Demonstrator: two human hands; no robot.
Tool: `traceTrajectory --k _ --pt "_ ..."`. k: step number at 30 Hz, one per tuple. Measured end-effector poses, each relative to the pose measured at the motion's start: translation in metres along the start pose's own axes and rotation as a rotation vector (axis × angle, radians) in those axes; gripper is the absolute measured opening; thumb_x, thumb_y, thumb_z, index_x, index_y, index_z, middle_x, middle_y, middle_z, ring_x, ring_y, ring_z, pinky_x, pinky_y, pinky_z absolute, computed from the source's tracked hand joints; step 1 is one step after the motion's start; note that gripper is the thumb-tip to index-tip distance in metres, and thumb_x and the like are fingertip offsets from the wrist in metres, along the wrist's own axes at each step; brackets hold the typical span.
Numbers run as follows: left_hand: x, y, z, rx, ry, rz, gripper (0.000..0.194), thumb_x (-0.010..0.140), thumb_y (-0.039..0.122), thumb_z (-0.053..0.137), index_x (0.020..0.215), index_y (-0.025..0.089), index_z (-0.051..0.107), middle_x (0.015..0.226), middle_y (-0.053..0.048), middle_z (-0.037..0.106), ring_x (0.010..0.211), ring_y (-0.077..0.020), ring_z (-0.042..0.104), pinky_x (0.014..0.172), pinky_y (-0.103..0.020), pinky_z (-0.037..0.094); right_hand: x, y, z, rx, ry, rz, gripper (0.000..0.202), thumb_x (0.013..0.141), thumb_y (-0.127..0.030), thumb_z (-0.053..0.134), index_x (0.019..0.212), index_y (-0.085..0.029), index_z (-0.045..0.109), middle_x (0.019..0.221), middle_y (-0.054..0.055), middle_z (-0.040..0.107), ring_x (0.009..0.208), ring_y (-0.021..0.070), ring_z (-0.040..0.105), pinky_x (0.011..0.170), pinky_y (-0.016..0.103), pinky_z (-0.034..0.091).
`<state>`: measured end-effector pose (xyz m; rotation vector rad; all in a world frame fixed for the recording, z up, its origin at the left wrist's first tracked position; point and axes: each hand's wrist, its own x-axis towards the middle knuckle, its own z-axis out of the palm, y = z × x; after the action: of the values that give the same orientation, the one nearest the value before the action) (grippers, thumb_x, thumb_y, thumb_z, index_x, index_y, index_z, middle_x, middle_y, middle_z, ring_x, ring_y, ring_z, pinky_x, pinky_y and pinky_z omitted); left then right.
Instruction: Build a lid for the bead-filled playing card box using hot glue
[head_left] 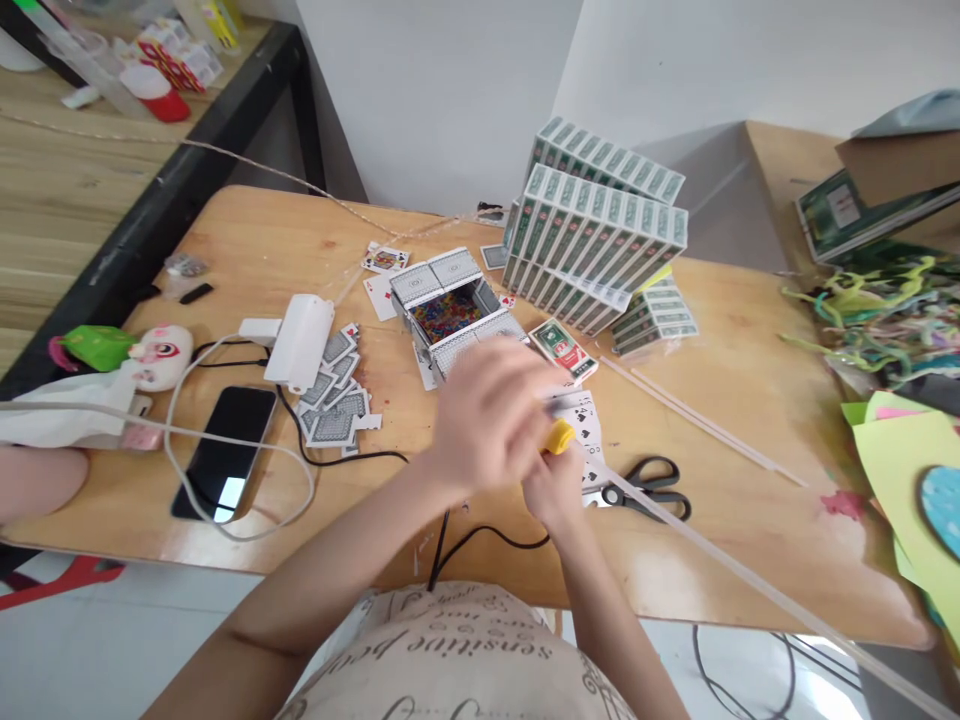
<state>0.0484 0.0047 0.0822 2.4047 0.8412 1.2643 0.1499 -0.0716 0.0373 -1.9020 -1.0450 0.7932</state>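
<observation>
My left hand (491,410) is blurred and curled over my right hand (556,487), with what it pinches hidden. My right hand is closed around what looks like a glue gun (559,436), of which only yellow and dark parts show. A long translucent glue stick (720,562) runs from it to the lower right. Below the hands lie playing cards (586,425) and black-handled scissors (651,488). Just beyond them stands a box built of playing cards (439,278), with small colourful bits inside. A green-and-red card pack (562,350) lies beside it.
A structure of green-and-white card packs (592,225) stands at the back. Two translucent sticks (697,420) lie to the right. On the left are cut cards (335,412), a phone (225,455), a white power block (300,342) and loose cables. Coloured papers (900,490) lie far right.
</observation>
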Motion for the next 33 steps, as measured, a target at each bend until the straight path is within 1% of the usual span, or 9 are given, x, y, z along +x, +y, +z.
traceTrajectory --k 3,6,8,12,16,21,24,28,33 --pt "0.006 -0.053 -0.008 0.213 -0.02 -0.305 0.029 0.091 0.028 0.033 0.107 0.021 0.057 0.109 -0.008 0.061 0.107 -0.0202 0.052 0.097 -0.038 0.037 0.001 0.001 0.001 0.027 -0.052 -0.03 0.031 0.08 -0.048 0.052 0.07 -0.019 0.059 0.062 0.002 0.058 0.059 0.0165 0.054 0.058 0.031 0.044" --pt "0.005 -0.09 -0.006 0.26 -0.152 -0.429 0.028 0.09 0.027 0.036 0.107 0.022 0.058 0.108 -0.005 0.064 0.106 -0.0188 0.055 0.106 -0.04 0.029 0.001 -0.001 0.002 0.045 -0.081 -0.041 0.029 0.08 -0.045 0.052 0.071 -0.018 0.058 0.066 0.002 0.059 0.062 0.0165 0.055 0.06 0.03 0.043" --pt "0.0 -0.1 -0.002 0.241 -0.226 -0.473 0.028 0.09 0.029 0.038 0.105 0.021 0.06 0.103 -0.004 0.067 0.097 -0.0172 0.059 0.107 -0.041 0.027 0.001 -0.001 0.001 0.055 -0.093 -0.044 0.027 0.08 -0.043 0.052 0.07 -0.018 0.058 0.066 0.002 0.059 0.061 0.0159 0.054 0.06 0.029 0.043" --pt "-0.008 -0.101 0.004 0.236 -0.304 -0.528 0.03 0.089 0.035 0.04 0.094 0.021 0.066 0.091 -0.004 0.069 0.089 -0.0164 0.06 0.106 -0.041 0.027 0.004 0.001 -0.002 0.064 -0.069 -0.034 0.028 0.08 -0.043 0.053 0.074 -0.018 0.061 0.063 0.001 0.059 0.058 0.0159 0.053 0.057 0.028 0.042" --pt "-0.011 -0.102 0.006 0.222 -0.267 -0.514 0.029 0.088 0.035 0.043 0.081 0.021 0.068 0.086 -0.003 0.069 0.087 -0.0162 0.06 0.107 -0.042 0.026 0.006 0.003 -0.005 0.062 -0.016 -0.006 0.031 0.079 -0.046 0.053 0.074 -0.017 0.061 0.06 0.001 0.059 0.056 0.0161 0.053 0.055 0.028 0.041" --pt "-0.013 -0.108 0.01 0.203 -0.187 -0.538 0.024 0.085 0.036 0.049 0.076 0.021 0.066 0.085 -0.002 0.07 0.086 -0.0175 0.06 0.108 -0.044 0.023 0.003 0.001 -0.001 0.048 -0.068 -0.033 0.029 0.08 -0.044 0.052 0.071 -0.018 0.059 0.063 0.001 0.058 0.058 0.0152 0.052 0.056 0.027 0.041" --pt "-0.014 -0.109 0.012 0.193 -0.152 -0.537 0.023 0.084 0.036 0.051 0.076 0.02 0.066 0.08 -0.003 0.068 0.082 -0.0171 0.059 0.104 -0.042 0.028 0.0 0.0 0.002 0.043 -0.087 -0.048 0.028 0.08 -0.044 0.052 0.069 -0.018 0.057 0.061 0.0 0.055 0.056 0.0139 0.051 0.056 0.027 0.041" --pt "-0.013 -0.109 0.012 0.179 -0.141 -0.562 0.026 0.083 0.036 0.051 0.07 0.019 0.065 0.073 -0.003 0.065 0.079 -0.0172 0.057 0.093 -0.037 0.037 -0.001 0.0 0.003 0.053 -0.085 -0.05 0.027 0.081 -0.043 0.053 0.068 -0.019 0.055 0.059 -0.001 0.053 0.054 0.013 0.048 0.054 0.026 0.039" --pt "-0.011 -0.106 0.012 0.186 -0.141 -0.585 0.026 0.084 0.036 0.051 0.07 0.019 0.066 0.072 -0.002 0.064 0.076 -0.0169 0.054 0.089 -0.036 0.037 -0.003 -0.001 0.005 0.044 -0.114 -0.078 0.025 0.082 -0.04 0.051 0.07 -0.019 0.054 0.061 -0.002 0.052 0.055 0.0127 0.048 0.056 0.026 0.038"
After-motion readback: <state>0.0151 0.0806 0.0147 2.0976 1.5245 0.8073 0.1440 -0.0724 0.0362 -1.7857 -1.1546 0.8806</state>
